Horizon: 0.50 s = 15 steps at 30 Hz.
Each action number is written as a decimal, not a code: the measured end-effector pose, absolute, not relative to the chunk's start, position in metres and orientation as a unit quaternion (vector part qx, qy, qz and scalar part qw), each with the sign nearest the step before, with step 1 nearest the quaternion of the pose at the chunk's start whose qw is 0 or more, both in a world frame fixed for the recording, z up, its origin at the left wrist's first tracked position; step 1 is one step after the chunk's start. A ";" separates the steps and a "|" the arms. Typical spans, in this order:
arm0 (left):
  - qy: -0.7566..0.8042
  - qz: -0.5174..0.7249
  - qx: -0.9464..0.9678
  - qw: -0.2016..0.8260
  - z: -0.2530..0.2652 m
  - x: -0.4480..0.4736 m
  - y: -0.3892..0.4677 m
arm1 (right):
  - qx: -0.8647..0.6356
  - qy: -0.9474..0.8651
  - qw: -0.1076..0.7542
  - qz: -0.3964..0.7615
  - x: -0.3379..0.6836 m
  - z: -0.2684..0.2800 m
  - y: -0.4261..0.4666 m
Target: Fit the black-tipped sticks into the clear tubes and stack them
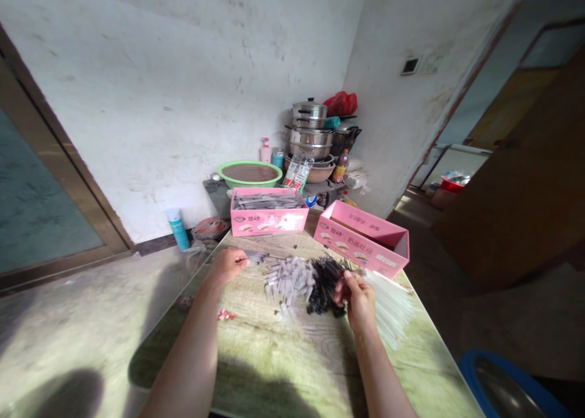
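Black slim sticks (323,287) lie heaped on the table (274,351), just left of the right hand (360,296), which is much nearer to them than the left hand (229,265). Most seem to run from near to far, thin ends farther. Short whitish pieces (291,278) sit between the heap and the left hand; pale tubes (390,308) fan out on the right hand's other side, slanting toward the near right. The right hand's fingers curl narrowly at the heap's edge; whether they grip a stick I cannot tell. The left hand's fingertips are drawn together beside some greyish tubes (258,257), hold unclear.
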<state>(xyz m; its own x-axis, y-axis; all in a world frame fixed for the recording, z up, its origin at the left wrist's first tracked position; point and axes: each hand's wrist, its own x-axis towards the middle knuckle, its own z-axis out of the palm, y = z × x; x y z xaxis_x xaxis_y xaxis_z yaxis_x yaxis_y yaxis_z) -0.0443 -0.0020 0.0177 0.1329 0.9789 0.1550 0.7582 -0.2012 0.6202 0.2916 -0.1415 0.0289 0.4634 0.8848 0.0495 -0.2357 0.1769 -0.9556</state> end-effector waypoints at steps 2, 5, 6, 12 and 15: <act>0.575 0.246 0.750 0.216 0.017 -0.040 0.002 | -0.520 -0.322 0.695 0.378 0.296 0.028 -0.141; 0.575 0.240 0.759 0.190 0.017 -0.032 0.004 | -0.561 -0.350 0.667 0.343 0.303 0.021 -0.140; 0.570 0.246 0.763 0.180 0.017 -0.030 0.004 | -0.579 -0.368 0.649 0.328 0.305 0.017 -0.139; 0.524 0.325 0.765 0.188 0.022 -0.007 -0.006 | -0.677 -0.565 0.444 0.159 0.307 0.008 -0.138; 0.493 0.346 0.772 0.203 0.027 0.011 -0.018 | -0.718 -0.617 0.304 0.110 0.298 0.016 -0.142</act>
<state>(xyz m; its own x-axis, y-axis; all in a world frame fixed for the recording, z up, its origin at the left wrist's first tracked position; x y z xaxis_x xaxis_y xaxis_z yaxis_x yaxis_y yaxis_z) 0.0110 -0.0177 0.0269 0.2741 0.9018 0.3341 0.6210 -0.4313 0.6545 0.2985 -0.1418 0.0158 0.2151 0.9520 0.2177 0.8185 -0.0541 -0.5720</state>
